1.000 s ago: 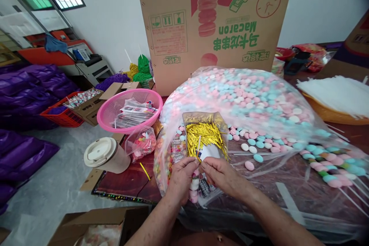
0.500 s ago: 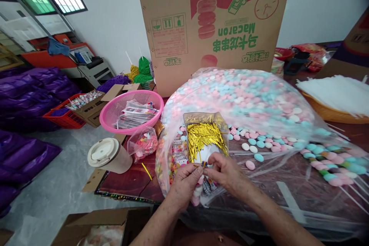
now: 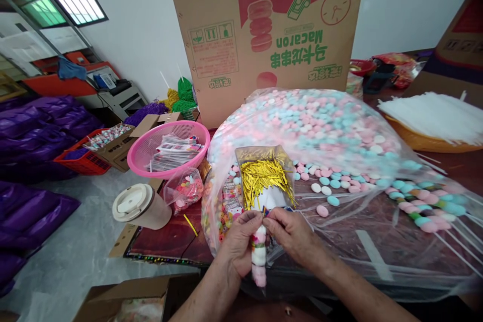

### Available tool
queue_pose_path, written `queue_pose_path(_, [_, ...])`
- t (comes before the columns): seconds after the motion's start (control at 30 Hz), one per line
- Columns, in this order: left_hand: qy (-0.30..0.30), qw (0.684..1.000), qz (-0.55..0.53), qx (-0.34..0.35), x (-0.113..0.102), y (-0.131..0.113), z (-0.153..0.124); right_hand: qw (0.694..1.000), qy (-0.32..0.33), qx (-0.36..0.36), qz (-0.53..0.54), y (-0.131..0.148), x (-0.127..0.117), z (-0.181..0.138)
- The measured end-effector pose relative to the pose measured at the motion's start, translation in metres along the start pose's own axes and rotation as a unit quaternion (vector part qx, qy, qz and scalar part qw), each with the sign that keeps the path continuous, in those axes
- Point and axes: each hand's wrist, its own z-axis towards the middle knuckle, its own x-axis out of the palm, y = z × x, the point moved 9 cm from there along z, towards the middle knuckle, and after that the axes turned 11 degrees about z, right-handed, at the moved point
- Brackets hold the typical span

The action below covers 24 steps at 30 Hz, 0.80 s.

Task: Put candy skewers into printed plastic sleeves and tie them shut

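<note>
My left hand (image 3: 239, 239) is closed around the upper part of a clear-wrapped marshmallow skewer (image 3: 258, 256), which hangs down past its fingers in pink, white and green. At the gathered end of its wrapper, my right hand (image 3: 289, 231) pinches a small gold twist tie (image 3: 265, 210). The thumbs and fingertips of both hands meet there, and the fingers partly hide the tie. Just beyond the hands, an open box (image 3: 289, 158) holds many loose gold twist ties (image 3: 264, 176). Colourful ring candies (image 3: 211, 211) show through plastic left of my left hand.
A large clear bag of pastel marshmallows (image 3: 302, 110) spreads behind, before a tall carton (image 3: 215, 60). A pink basket (image 3: 138, 148) of wrappers and a lidded cup (image 3: 154, 211) stand left. Marshmallow skewers (image 3: 430, 206) lie right, near a yellow basket (image 3: 422, 136) of white sticks.
The wrapped skewer has swung into plain view below my hands, its pink end pointing towards me. Both hands stay together at the wrapper's neck. The camera view has shifted slightly.
</note>
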Motion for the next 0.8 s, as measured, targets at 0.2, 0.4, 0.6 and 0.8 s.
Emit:
queue_pose_path(0.2, [-0.073, 0.976, 0.154, 0.135, 0.000, -0.020, -0.006, 0.958, -0.010, -0.151, -0.245, 0.021, -0.008, -0.004])
queue_pose_path(0.4, [-0.014, 0.977, 0.211, 0.036, 0.021, -0.034, -0.024, 0.948, -0.113, -0.202, -0.219, 0.053, -0.031, -0.022])
queue_pose_path(0.6, [0.106, 0.954, 0.277, 0.052, 0.031, -0.070, -0.050, 0.959, -0.090, 0.092, 0.253, -0.011, -0.012, -0.021])
queue_pose_path(0.8, [0.075, 0.894, 0.421, 0.134, 0.037, -0.033, -0.039, 0.825, -0.041, 0.195, 0.529, -0.009, 0.028, -0.025])
